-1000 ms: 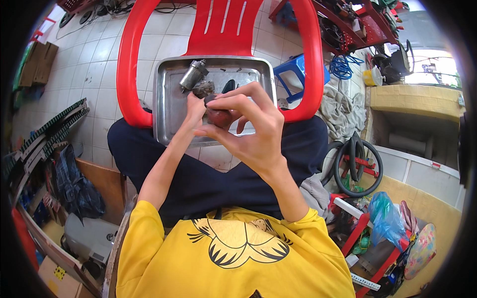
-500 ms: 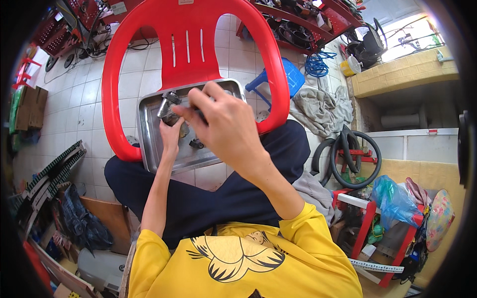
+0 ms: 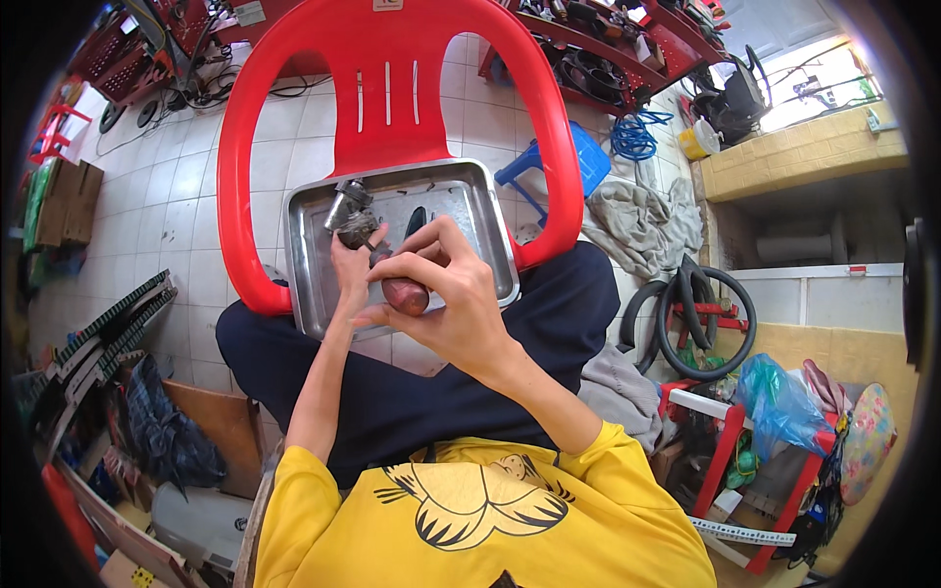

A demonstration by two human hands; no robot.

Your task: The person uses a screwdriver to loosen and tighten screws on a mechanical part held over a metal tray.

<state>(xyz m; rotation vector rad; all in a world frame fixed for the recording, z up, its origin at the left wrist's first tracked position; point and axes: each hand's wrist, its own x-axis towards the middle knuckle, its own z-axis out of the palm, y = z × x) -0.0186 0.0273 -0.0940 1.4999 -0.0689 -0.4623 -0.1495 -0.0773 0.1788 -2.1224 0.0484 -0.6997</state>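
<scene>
My left hand (image 3: 351, 269) is closed around a greasy metal part, which looks like a carburetor (image 3: 355, 227), with a silver cylinder on its upper end. It is held over the left side of a shallow steel tray (image 3: 302, 284). My right hand (image 3: 456, 299) grips the reddish-brown handle of a screwdriver (image 3: 405, 296) between thumb and fingers. Its far end points up and left toward the carburetor; the tip is hidden there. A dark, oval piece (image 3: 418, 220) lies in the tray just beyond my right fingers, along with a few tiny dark bits.
The tray rests on a red plastic chair (image 3: 392, 127) in front of my knees. To the right are a blue stool (image 3: 585, 162), a crumpled grey cloth (image 3: 642, 225) and black tyres (image 3: 720, 323). Red shelving (image 3: 608, 59) with parts stands at the back. Cardboard boxes (image 3: 69, 206) sit left.
My right hand has come down and turned, and the screwdriver handle now shows in it. My left hand still holds the carburetor. The whole view has shifted slightly.
</scene>
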